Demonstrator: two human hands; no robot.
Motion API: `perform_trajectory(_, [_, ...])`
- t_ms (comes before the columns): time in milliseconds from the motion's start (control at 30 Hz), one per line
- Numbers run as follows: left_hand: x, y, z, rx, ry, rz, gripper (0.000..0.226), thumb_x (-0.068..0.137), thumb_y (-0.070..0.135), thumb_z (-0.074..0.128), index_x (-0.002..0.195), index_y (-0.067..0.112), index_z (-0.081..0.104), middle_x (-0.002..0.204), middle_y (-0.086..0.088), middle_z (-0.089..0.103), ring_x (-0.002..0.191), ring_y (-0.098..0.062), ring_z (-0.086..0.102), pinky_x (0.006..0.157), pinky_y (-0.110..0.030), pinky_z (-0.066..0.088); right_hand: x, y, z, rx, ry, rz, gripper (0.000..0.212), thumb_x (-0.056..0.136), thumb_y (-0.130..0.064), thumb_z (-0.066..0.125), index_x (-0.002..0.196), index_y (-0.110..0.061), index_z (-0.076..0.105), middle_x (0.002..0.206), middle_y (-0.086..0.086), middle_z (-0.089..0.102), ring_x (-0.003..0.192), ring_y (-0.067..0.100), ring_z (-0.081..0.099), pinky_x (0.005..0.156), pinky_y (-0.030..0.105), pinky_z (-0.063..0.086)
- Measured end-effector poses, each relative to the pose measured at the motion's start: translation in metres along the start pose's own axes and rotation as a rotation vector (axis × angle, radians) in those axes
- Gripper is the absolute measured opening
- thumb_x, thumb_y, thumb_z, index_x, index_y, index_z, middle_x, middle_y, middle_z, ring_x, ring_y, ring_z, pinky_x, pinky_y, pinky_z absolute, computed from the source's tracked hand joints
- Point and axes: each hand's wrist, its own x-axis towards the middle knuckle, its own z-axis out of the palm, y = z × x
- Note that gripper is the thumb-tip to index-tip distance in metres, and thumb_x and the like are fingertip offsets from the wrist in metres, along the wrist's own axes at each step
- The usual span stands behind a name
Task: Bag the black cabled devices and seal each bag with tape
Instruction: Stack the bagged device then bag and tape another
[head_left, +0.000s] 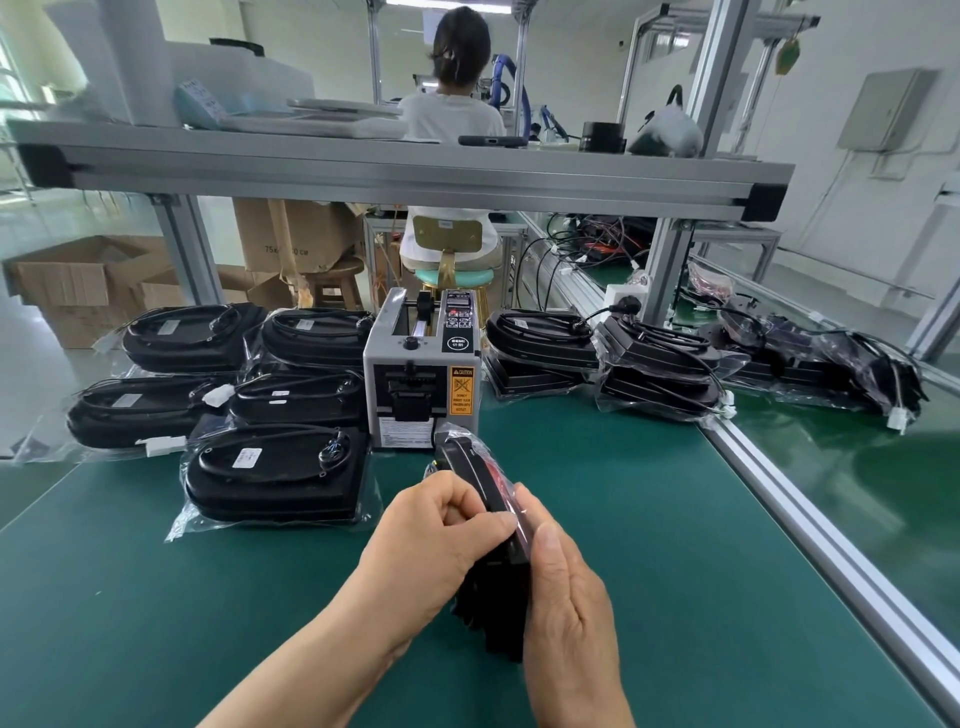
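Your left hand and right hand grip, fingers curled, the flat black plastic cabled device inside its glossy clear bag, edge-up, long axis pointing 12 o'clock.

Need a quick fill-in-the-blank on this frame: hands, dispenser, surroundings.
1. The left hand and right hand together hold ____ bagged device.
2. The tape dispenser stands on a ____ mat.
3. Cardboard boxes stand to the dispenser's ____.
4. The seated person in the background faces ____ from the camera.

Missing words: one; green; left; away.
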Motion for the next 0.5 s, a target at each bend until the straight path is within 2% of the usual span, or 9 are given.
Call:
perform_trajectory(167, [0.000,-0.002,-0.001,-0.009,-0.039,0.023,0.027,0.076,0.030,0.081,0.076,0.014,0.059,0.057,0.007,0.048,0.054,-0.009,0.041,0.050,-0.017,0.037,0.001,0.000,0.000,-0.001,0.011,0.000,0.051,0.090,-0.059,0.035,0.132,-0.043,0.060,0.133,-0.021,0.063,0.126,-0.001,0.055,0.110,0.041,0.045])
perform_trajectory(400, [0.000,-0.001,-0.012,-0.034,-0.177,0.018,0.053,0.054,0.050,0.081,0.089,0.016,0.061,0.066,0.006,0.047,0.062,-0.011,0.042,0.059,-0.022,0.039,-0.001,-0.003,0.000,0.027,-0.007,-0.002,0.057,0.086,-0.068,0.038,0.132,-0.042,0.061,0.133,-0.017,0.064,0.128,0.005,0.056,0.110,0.045,0.044])
perform_trajectory(500, [0.002,-0.003,-0.015,-0.039,-0.209,0.022,0.046,0.059,0.042,0.083,0.091,0.016,0.062,0.066,0.007,0.045,0.063,-0.010,0.039,0.060,-0.022,0.037,-0.001,-0.002,0.000,0.030,-0.017,0.001,0.060,0.086,-0.067,0.038,0.134,-0.039,0.060,0.134,-0.013,0.064,0.129,0.008,0.056,0.111,0.047,0.043])
